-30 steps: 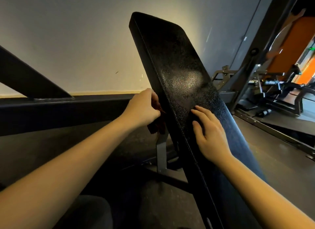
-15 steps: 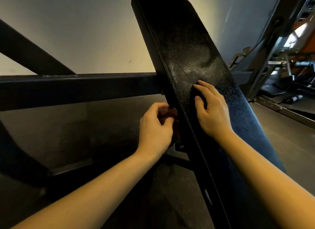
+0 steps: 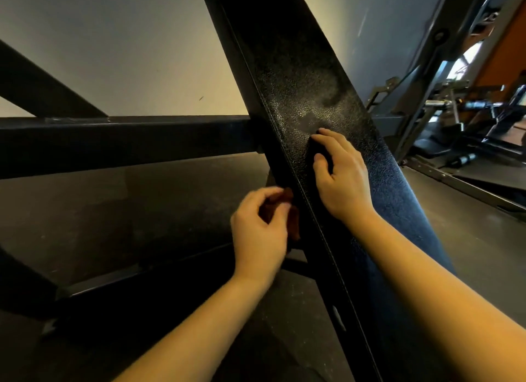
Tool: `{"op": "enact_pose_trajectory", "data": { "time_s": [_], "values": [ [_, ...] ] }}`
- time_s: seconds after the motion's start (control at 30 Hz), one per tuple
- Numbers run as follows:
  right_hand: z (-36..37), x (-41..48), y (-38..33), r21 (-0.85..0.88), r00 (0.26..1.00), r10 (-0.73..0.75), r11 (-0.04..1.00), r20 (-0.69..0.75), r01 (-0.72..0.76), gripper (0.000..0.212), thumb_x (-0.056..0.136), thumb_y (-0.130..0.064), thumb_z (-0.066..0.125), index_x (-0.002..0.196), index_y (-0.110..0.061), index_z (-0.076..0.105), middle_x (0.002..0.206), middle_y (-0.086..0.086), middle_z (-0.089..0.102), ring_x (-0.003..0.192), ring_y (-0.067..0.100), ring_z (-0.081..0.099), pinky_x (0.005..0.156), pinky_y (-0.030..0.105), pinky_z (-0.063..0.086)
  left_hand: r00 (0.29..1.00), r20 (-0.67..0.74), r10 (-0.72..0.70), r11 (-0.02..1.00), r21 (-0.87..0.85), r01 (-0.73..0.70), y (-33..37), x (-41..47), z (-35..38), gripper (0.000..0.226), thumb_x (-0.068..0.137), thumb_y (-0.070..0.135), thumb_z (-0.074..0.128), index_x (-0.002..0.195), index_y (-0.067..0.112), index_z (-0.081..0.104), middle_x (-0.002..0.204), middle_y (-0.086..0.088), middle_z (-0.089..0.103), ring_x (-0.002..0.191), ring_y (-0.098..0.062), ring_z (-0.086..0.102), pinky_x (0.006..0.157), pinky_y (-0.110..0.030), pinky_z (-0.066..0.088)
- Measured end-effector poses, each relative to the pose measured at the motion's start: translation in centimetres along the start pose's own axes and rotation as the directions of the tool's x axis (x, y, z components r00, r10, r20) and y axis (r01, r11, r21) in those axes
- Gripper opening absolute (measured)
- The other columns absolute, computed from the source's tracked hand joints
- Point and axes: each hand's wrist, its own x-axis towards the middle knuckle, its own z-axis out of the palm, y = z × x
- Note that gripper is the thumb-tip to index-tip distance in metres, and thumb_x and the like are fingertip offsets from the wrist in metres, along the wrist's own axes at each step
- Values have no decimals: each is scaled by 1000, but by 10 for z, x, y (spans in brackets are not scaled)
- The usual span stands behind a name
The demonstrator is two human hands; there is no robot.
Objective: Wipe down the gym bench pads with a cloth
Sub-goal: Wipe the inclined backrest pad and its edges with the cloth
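Moved: my left hand [image 3: 262, 228] had slid down the left edge of the pad [image 3: 284, 68], from above the right hand [image 3: 341, 179] to below it.
Left hand: curled, pinching a rust-brown cloth [image 3: 289, 196] against that edge, centre frame.
Right hand: unclenched, fingers extended, flat on the inclined black pad's face.
Crossbar [image 3: 128, 145]: dark steel, left of frame.

Pale wall [image 3: 128, 54] — dark floor [image 3: 176, 210], black steel frame [image 3: 113, 142].

Black pebble-grained bench pad [image 3: 284, 68], reddish-brown cloth [image 3: 288, 196], beige wall [image 3: 128, 40].
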Motion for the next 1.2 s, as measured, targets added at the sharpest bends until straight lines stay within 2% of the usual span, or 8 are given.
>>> {"op": "enact_pose_trajectory", "data": {
  "time_s": [0.1,0.3,0.47,0.57,0.73,0.93,1.07,1.2],
  "values": [
    [1,0,0,-1,1000,3,1000,10,-3,42,96,-25,48,135,-18,63,148,-3,54,136,16,47,112,29,32,995,74,61,997,32,-64,2,-33,-3,18,87,8,76,100,20,77,94,13,71,94,-2,67,84,-14,50],
    [2,-1,1,-5,1000,4,1000,1,-4,42,95,-25,48,134,-18,63,148,-3,55,136,15,48,114,31,33,985,-120,124,990,77,-115,6,66,-2,16,85,5,74,96,17,76,91,7,73,84,5,65,82,-17,53],
    [3,0,2,-15,1000,1,1000,-12,-1,42,94,-24,48,132,-18,64,146,-3,56,135,16,50,114,30,34,986,101,132,990,40,-137,2,-42,-1,20,87,2,75,99,18,76,96,13,69,96,-1,66,85,-9,45],
    [3,-1,1,-9,1000,-5,1000,-4,5,43,94,-24,48,133,-17,64,147,-2,55,135,17,49,114,34,36,967,22,254,960,112,-255,5,16,-1,18,85,1,73,96,15,76,95,7,71,91,-2,65,84,-14,48],
    [2,0,-1,-19,1000,5,1000,-5,-5,43,94,-25,47,133,-19,64,147,-4,55,135,17,50,114,36,37,970,-140,198,979,87,-187,7,53,5,19,85,5,70,100,16,75,97,4,71,93,-6,66,89,-29,54],
    [2,1,0,-15,1000,8,1000,-5,-9,43,94,-26,47,134,-20,64,148,-4,55,135,16,50,113,34,37,978,96,186,982,16,-189,6,-43,4,19,87,0,74,97,16,75,96,10,68,95,-5,66,86,-10,46],
    [2,0,-1,-22,1000,6,1000,-4,-6,43,95,-25,47,134,-19,63,148,-4,55,135,17,49,113,33,35,971,-114,208,976,87,-199,9,69,1,21,84,3,69,94,21,73,95,3,72,89,-4,66,87,-21,53],
    [1,1,-3,-25,1000,-1,1000,-8,1,42,93,-24,49,132,-18,64,145,-3,57,133,17,50,112,32,35,980,-97,174,984,66,-168,-2,18,12,19,87,1,70,101,14,73,99,4,69,96,-5,64,89,-18,49]
  ]
}}
